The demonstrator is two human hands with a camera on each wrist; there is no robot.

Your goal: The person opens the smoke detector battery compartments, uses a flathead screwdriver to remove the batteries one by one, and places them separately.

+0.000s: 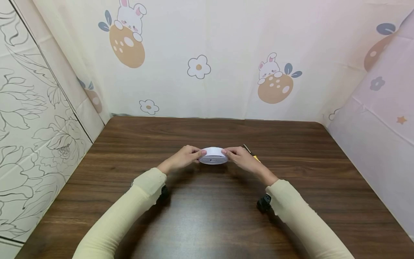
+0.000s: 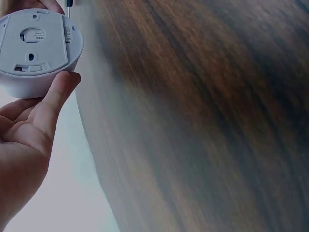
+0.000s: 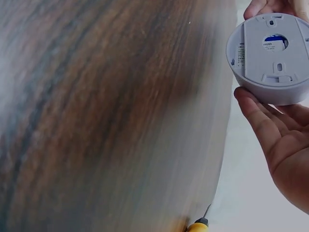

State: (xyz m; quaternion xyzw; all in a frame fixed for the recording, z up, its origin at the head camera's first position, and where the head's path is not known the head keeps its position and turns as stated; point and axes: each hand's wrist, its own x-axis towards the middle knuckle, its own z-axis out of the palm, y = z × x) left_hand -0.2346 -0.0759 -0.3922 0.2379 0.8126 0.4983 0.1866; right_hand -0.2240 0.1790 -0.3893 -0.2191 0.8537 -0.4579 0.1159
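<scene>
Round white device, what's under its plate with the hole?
Through the hole, a printed white surface and a blue patch show; the plate covers the rest.

The device (image 1: 213, 156) was between the left hand (image 1: 183, 158) at nine o'clock and the right hand (image 1: 244, 159) at three. Past that, a screwdriver (image 3: 199, 224) lay on the table (image 1: 207, 208); a curtain (image 1: 233, 36) stood at twelve.

Left grip (image 1: 185, 157) opposite right grip (image 1: 242, 159)
</scene>
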